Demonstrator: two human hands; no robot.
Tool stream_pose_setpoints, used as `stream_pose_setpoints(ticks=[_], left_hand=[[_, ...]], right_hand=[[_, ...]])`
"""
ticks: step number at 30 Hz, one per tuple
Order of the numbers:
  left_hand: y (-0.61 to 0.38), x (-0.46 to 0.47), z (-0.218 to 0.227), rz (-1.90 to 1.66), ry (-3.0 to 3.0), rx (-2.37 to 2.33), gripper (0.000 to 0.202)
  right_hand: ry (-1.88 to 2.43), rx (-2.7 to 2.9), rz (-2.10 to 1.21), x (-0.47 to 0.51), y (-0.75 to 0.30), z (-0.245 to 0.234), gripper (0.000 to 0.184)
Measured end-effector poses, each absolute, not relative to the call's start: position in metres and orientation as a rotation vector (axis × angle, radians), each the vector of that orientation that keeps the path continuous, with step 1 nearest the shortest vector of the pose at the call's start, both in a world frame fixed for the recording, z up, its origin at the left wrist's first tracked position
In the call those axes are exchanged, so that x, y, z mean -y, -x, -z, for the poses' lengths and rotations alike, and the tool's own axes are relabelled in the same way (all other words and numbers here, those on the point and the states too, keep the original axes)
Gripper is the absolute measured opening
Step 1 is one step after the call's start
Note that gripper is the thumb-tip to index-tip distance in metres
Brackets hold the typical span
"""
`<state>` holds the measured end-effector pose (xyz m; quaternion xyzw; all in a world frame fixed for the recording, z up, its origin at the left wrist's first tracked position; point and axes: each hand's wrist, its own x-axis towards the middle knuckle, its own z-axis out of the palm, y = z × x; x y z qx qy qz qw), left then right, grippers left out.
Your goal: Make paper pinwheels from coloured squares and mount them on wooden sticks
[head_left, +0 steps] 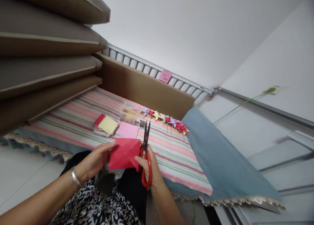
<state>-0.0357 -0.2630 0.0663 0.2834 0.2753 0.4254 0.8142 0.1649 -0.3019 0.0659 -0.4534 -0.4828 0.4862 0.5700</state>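
Forearms [165, 200] converge, left hand [98, 159] pinching red paper [124, 156], right hand [154, 162] gripping it and scissors [145, 142].

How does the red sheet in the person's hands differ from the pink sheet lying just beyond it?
Colour: the red sheet is strong red; the pink sheet is pale pink.
Pose: the red sheet is held up between the left hand and right hand; the pink sheet lies on the striped cloth.
Surface: the red sheet shows creases; the pink sheet looks smooth.
Shared: both look like plain, straight-edged paper.
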Motion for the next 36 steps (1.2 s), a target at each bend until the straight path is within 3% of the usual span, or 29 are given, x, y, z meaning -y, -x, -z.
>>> stream_pose_setpoints(ticks=[5, 10, 14, 18, 22, 36], left_hand=[[0.031, 0.263, -0.077, -0.806, -0.852, -0.692, 0.032], [0.026, 0.258, -0.073, -1.046, -0.745, -0.870, 0.028], [0.026, 0.251, -0.066, -1.179, -0.612, -0.885, 0.027], [0.018, 0.249, -0.066, -1.235, -0.565, -0.832, 0.028], [0.005, 0.251, -0.071, -1.241, -0.531, -0.799, 0.024], [-0.021, 0.262, -0.072, -1.189, -0.493, -0.732, 0.021]], right_hand=[[1.168, 1.221, -1.210, 0.292, -0.165, -0.081, 0.050], [1.247, 1.156, -1.020, 0.298, -0.167, -0.088, 0.050], [1.238, 1.133, -1.169, 0.335, -0.159, -0.079, 0.052], [1.349, 1.180, -1.422, 0.374, -0.150, -0.060, 0.068], [1.499, 1.192, -1.440, 0.387, -0.152, -0.049, 0.081], [1.611, 1.196, -1.404, 0.385, -0.168, -0.053, 0.066]])
